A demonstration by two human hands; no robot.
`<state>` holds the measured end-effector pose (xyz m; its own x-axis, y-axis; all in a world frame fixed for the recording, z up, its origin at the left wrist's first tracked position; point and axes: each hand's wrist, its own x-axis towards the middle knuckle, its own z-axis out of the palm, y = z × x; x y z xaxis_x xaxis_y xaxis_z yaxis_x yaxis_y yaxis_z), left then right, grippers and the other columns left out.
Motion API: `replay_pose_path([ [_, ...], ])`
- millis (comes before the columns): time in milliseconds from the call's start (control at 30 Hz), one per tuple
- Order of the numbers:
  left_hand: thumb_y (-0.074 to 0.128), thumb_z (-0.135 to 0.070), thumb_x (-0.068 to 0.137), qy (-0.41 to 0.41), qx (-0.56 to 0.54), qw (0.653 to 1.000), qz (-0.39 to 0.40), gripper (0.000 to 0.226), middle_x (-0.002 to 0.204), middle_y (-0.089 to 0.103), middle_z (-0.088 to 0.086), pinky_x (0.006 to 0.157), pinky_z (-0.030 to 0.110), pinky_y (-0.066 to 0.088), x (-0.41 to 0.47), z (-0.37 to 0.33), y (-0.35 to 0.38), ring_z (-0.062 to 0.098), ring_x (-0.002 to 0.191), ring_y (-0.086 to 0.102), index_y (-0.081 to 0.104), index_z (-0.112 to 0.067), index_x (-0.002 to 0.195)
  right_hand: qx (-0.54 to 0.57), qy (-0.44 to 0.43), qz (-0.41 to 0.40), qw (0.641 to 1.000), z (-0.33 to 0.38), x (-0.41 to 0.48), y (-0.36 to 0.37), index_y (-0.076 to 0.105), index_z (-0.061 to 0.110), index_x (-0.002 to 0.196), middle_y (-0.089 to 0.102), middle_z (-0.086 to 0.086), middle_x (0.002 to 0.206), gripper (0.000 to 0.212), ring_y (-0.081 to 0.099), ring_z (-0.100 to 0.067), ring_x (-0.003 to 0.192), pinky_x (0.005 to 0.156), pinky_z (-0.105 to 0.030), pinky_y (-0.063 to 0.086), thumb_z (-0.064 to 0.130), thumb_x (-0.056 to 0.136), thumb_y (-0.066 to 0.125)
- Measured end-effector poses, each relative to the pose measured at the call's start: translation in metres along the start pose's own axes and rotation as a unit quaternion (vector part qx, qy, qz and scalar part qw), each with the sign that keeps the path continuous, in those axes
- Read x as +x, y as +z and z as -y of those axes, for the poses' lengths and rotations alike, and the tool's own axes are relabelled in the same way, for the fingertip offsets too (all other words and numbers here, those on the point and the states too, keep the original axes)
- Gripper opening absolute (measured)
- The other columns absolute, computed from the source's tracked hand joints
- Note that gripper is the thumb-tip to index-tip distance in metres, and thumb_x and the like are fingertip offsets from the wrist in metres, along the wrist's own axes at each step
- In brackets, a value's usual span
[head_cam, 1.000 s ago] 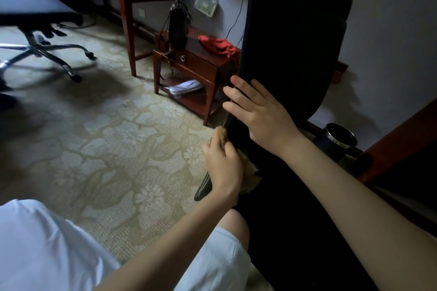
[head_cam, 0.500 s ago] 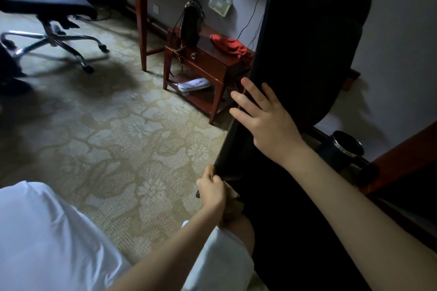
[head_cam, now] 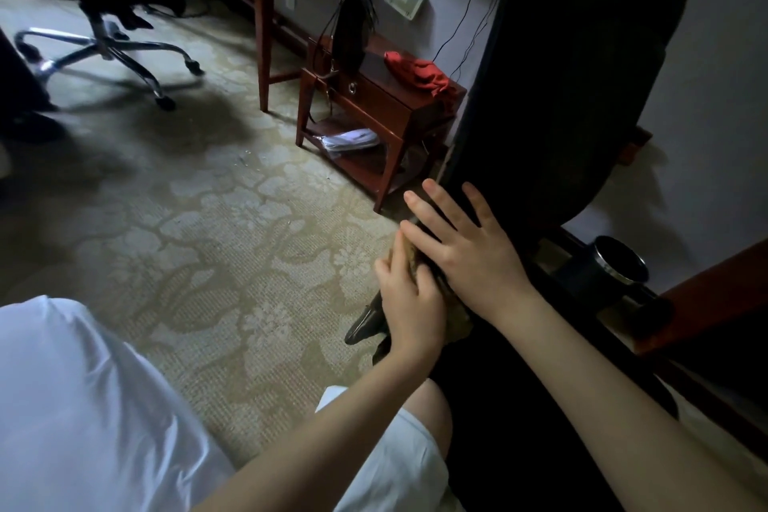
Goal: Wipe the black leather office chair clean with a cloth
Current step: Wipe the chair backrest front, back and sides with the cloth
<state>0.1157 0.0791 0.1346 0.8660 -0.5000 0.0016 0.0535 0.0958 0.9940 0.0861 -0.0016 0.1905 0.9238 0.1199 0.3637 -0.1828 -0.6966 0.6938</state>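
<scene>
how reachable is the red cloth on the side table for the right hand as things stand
Probably not without leaning in. The right hand lies flat on the chair back, and the red cloth sits on the side table well beyond its fingertips. The way past the chair's edge looks open.

Both arms are bare and reach forward, the left one from the bottom middle of the view and the right one from the bottom right corner. The forearms come close together at the hands. The left hand (head_cam: pixel 409 303) shows its back to the camera. Its fingers are curled and they grip a cloth (head_cam: pixel 457 322) against the side edge of the chair (head_cam: pixel 561 75). The right hand (head_cam: pixel 465 249) lies just above it, palm down on the back of the chair, with the fingers straight and a little spread. Its thumb points to the left, very near the fingers of the left hand. The right wrist is almost straight.
</scene>
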Motion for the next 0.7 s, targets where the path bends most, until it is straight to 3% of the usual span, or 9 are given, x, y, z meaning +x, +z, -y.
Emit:
replay_pose_path([
  [133, 0.04, -0.001, 0.093, -0.087, -0.021, 0.996, -0.024, 0.05, 0.114, 0.042, 0.003, 0.087, -0.001, 0.03, 0.001, 0.027, -0.007, -0.017, 0.091, 0.043, 0.042, -0.02, 0.139, 0.003, 0.004, -0.026, 1.0, 0.001, 0.0, 0.002, 0.07, 0.014, 0.104, 0.057, -0.007, 0.131, 0.043, 0.03, -0.026, 0.13, 0.113, -0.044, 0.005, 0.008, 0.084, 0.032],
  [233, 0.04, -0.001, 0.092, -0.149, 0.022, 0.988, -0.017, 0.047, 0.117, 0.044, 0.007, 0.085, 0.004, 0.029, 0.003, 0.052, -0.015, -0.002, 0.091, 0.045, 0.046, -0.017, 0.136, -0.025, -0.012, -0.01, 1.0, 0.008, -0.004, 0.011, 0.07, 0.015, 0.105, 0.058, -0.005, 0.131, 0.047, 0.029, -0.026, 0.131, 0.113, -0.049, -0.001, 0.008, 0.083, 0.029],
  [333, 0.037, -0.013, 0.081, -0.191, 0.059, 0.98, -0.009, 0.042, 0.108, 0.053, 0.027, 0.089, 0.038, 0.046, 0.01, 0.094, -0.021, 0.035, 0.096, 0.056, 0.057, -0.007, 0.117, -0.055, -0.057, 0.039, 0.996, 0.019, -0.01, 0.02, 0.07, 0.018, 0.108, 0.057, -0.004, 0.132, 0.042, 0.027, -0.023, 0.133, 0.11, -0.056, -0.011, 0.017, 0.077, 0.041],
  [400, 0.032, -0.023, 0.068, -0.215, 0.075, 0.974, -0.007, 0.05, 0.102, 0.055, 0.033, 0.086, 0.056, 0.048, 0.015, 0.14, -0.017, 0.047, 0.095, 0.056, 0.057, -0.009, 0.108, -0.065, -0.068, 0.076, 0.993, 0.026, -0.013, 0.023, 0.069, 0.02, 0.11, 0.056, -0.003, 0.133, 0.045, 0.025, -0.023, 0.134, 0.109, -0.058, -0.014, 0.024, 0.067, 0.055],
  [467, 0.031, -0.025, 0.064, -0.235, 0.083, 0.968, -0.018, 0.053, 0.101, 0.057, 0.031, 0.088, 0.057, 0.047, 0.018, 0.161, -0.013, 0.047, 0.099, 0.055, 0.058, -0.009, 0.106, -0.075, -0.063, 0.097, 0.99, 0.028, -0.012, 0.024, 0.069, 0.023, 0.109, 0.055, -0.001, 0.133, 0.046, 0.024, -0.024, 0.134, 0.108, -0.06, -0.015, 0.031, 0.064, 0.066],
  [567, 0.031, -0.028, 0.066, -0.23, 0.077, 0.97, -0.012, 0.058, 0.109, 0.06, 0.023, 0.094, 0.052, 0.045, 0.015, 0.119, -0.014, 0.04, 0.107, 0.054, 0.057, -0.008, 0.113, -0.099, -0.056, 0.105, 0.988, 0.032, -0.013, 0.026, 0.067, 0.027, 0.109, 0.054, 0.0, 0.134, 0.045, 0.023, -0.026, 0.133, 0.106, -0.063, -0.014, 0.041, 0.066, 0.072],
  [700, 0.036, -0.025, 0.075, -0.143, 0.042, 0.989, 0.022, 0.055, 0.113, 0.062, 0.004, 0.096, 0.035, 0.045, 0.007, 0.073, -0.019, 0.016, 0.107, 0.056, 0.054, -0.019, 0.127, -0.127, -0.058, 0.055, 0.989, 0.034, -0.015, 0.034, 0.067, 0.027, 0.103, 0.059, 0.001, 0.128, 0.029, 0.026, -0.025, 0.131, 0.107, -0.064, -0.009, 0.028, 0.079, 0.053],
])
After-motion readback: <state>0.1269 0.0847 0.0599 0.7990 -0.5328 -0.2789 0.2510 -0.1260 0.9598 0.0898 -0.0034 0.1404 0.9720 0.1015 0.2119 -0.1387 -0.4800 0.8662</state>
